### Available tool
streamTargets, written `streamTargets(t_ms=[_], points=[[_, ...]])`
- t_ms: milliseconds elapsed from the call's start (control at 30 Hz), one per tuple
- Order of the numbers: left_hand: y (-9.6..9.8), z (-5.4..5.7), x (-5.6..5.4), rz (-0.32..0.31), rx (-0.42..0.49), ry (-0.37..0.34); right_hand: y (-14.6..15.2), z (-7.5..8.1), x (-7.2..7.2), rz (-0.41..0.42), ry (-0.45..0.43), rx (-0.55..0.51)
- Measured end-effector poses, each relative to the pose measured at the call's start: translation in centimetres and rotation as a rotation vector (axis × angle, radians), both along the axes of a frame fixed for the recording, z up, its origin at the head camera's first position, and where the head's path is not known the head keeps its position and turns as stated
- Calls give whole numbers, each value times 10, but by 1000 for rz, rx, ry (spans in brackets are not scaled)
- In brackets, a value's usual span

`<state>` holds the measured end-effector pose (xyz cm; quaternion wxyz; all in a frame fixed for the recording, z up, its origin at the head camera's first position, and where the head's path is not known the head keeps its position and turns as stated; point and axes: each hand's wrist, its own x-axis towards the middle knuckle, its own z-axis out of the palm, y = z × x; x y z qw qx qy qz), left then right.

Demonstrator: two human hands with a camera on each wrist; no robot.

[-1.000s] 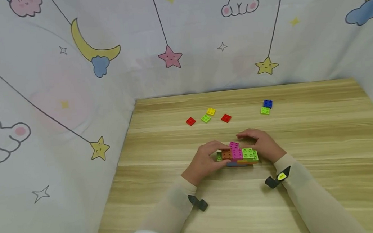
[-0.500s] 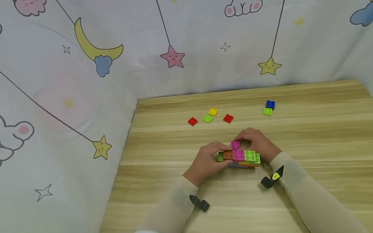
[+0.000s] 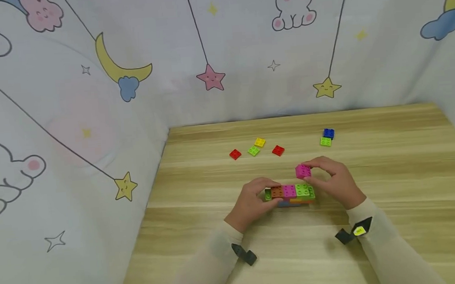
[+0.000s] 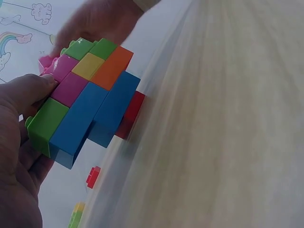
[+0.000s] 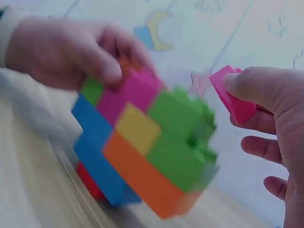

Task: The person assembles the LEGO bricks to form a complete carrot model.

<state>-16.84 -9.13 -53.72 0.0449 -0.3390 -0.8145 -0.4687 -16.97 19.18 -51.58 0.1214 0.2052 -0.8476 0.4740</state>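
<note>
A stack of toy building blocks point(image 4: 80, 102) stands on the table, widening upward from a red block at its foot through blue, orange, yellow, pink and green ones. My left hand point(image 3: 252, 203) grips its upper left end, thumb in front and fingers behind, around a brown block point(image 3: 277, 192) in the top row. Beside that lie a pink and a green block on top. Between thumb and fingertips my right hand point(image 3: 336, 182) pinches a loose pink block point(image 3: 303, 171), held just behind and above the stack's right part. The right wrist view shows this pink block point(image 5: 232, 95) apart from the stack.
Farther back on the wooden table point(image 3: 198, 179) lie two red blocks, one of them a red block point(image 3: 235, 154) at the left, with a green block point(image 3: 253, 150) and a yellow block point(image 3: 260, 142) between. A blue block point(image 3: 328, 133) and a green one point(image 3: 325, 141) sit back right.
My right hand has taken hold of the pink block behind the stack and lifted it away to the right. The left hand keeps its grip on the stack.
</note>
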Motion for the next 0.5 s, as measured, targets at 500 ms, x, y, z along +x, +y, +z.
streamTargets(t_ms=[500], points=[[-2,-4,-3,-14,8,34,-11,9,12,207,261,147]])
